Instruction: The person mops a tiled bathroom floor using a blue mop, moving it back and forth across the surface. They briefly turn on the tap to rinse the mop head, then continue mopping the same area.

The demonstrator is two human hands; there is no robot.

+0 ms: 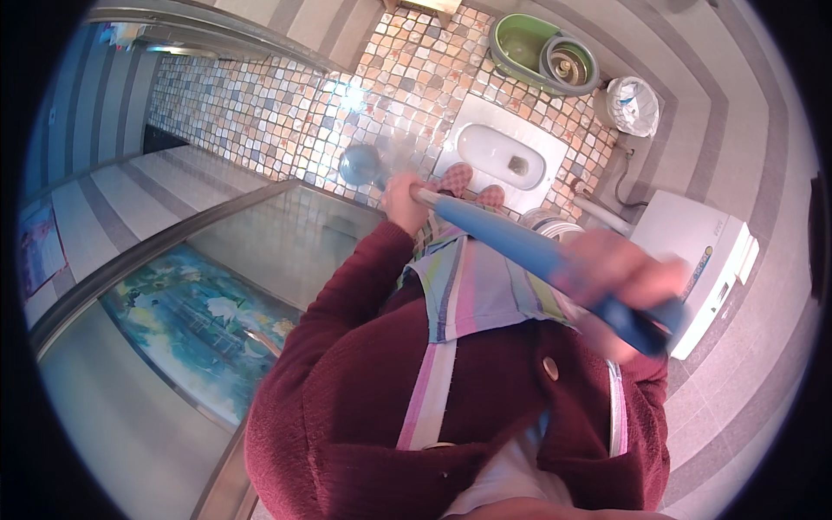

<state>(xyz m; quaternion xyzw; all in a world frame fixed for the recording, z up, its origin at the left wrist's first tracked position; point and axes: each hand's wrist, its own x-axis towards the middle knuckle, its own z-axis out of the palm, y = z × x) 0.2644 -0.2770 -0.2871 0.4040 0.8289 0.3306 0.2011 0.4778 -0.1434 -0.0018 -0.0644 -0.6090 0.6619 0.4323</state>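
Both hands hold the blue and metal pole of a long-handled mop (pixel 497 227), which slants across in front of my striped apron (pixel 484 286). My left hand (pixel 404 200) is closed round the thin metal part of the pole. At the thick upper end, my right hand (pixel 627 276) grips the blue handle; this hand is blurred by motion. A dark round head (pixel 361 164), also blurred, is beyond my left hand over the mosaic-tiled floor (pixel 260 110). Whether it touches the floor cannot be told.
A white squat toilet (pixel 500 146) lies just ahead of my checked slippers (pixel 457 179). Behind it stand a green mop bucket (pixel 520 49) and a lined waste bin (pixel 632 107). A white appliance (pixel 682 247) is at right, a glass-panelled door (pixel 195 305) at left. A toilet brush (pixel 578 187) stands near the toilet.
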